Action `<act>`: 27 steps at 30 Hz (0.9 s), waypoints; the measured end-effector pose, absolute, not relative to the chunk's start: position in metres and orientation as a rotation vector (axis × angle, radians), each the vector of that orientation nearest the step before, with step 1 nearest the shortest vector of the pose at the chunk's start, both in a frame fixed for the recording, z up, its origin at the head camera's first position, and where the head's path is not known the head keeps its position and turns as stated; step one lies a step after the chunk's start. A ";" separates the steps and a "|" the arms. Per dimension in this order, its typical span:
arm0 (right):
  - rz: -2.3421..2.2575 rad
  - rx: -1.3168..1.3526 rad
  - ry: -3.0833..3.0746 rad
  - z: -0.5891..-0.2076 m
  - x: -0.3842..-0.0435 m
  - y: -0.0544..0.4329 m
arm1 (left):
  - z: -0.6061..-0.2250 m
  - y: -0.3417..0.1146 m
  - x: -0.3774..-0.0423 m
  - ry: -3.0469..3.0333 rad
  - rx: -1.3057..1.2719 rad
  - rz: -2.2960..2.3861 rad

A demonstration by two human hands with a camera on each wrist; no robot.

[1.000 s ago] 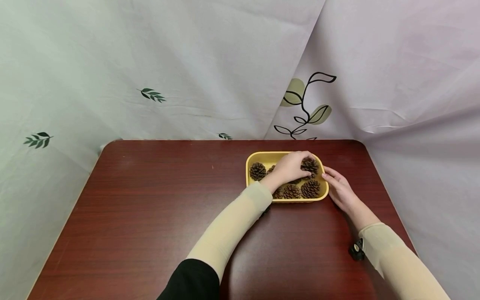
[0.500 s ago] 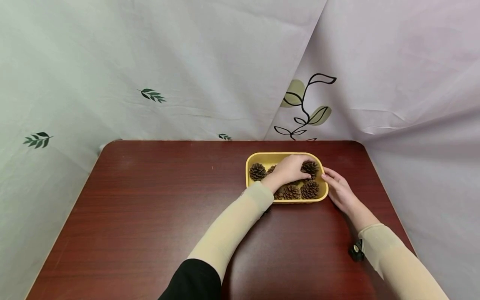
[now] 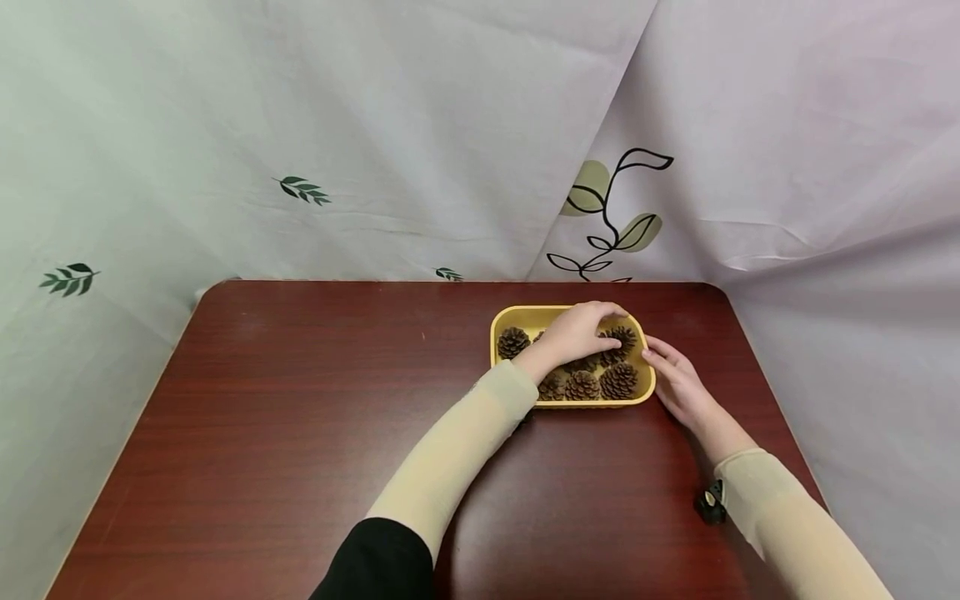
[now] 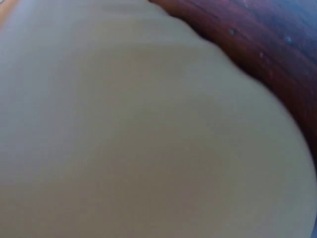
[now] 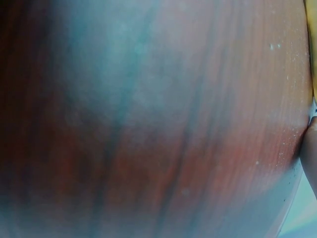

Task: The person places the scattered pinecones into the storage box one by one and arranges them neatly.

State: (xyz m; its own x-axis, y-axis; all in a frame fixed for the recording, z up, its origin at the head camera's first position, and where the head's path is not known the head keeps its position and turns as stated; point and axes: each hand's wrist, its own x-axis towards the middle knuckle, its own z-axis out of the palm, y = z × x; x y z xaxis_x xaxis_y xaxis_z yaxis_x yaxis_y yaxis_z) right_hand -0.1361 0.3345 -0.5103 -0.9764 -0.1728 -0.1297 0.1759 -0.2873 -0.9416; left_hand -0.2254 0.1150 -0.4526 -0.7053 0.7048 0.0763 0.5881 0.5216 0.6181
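Note:
A yellow plastic tray point(image 3: 534, 317) holds several brown pine cones, set in rows. My left hand point(image 3: 573, 332) reaches over it from the left, thumb and fingers spread above the pine cone point(image 3: 621, 340) in the far right corner; the thumb tip overlaps that cone, and contact cannot be made out. Behind this hand some cones are partly hidden. At the tray's right end my right hand point(image 3: 678, 385) holds the rim, thumb at the edge and fingers along the outside. The right wrist view catches only a sliver of the yellow tray point(image 5: 312, 34).
The tray stands near the back right of a dark red wooden table point(image 3: 315, 417). A pale cloth point(image 3: 375, 125) with leaf prints hangs behind the table. Sleeve point(image 4: 138, 124) fills most of the left wrist view.
My left hand has loosened from the far right pine cone and drawn slightly left and up, so more of the cones shows. The right hand stays at the tray's end.

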 end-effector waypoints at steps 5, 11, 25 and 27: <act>-2.380 0.013 1.722 -0.511 -0.135 0.336 | -0.446 0.101 -0.226 2.549 1.128 1.025; -2.393 -0.006 1.710 -0.513 -0.134 0.336 | -0.443 0.067 -0.226 2.584 1.122 1.064; -2.474 -0.078 1.647 -0.509 -0.132 0.335 | -0.452 -0.058 -0.209 2.837 1.085 0.991; -2.492 -0.091 1.647 -0.506 -0.132 0.334 | -0.453 -0.076 -0.203 2.898 1.080 0.940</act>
State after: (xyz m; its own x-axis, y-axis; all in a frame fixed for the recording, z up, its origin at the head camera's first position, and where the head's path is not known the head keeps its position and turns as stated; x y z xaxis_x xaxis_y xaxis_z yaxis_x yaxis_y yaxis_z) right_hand -0.1316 0.3345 -0.5056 -0.9864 -0.1607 -0.0337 0.0940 -0.3840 -0.9185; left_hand -0.2032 -0.0765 -0.4528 -0.7732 0.5715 0.2750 0.6241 0.6086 0.4901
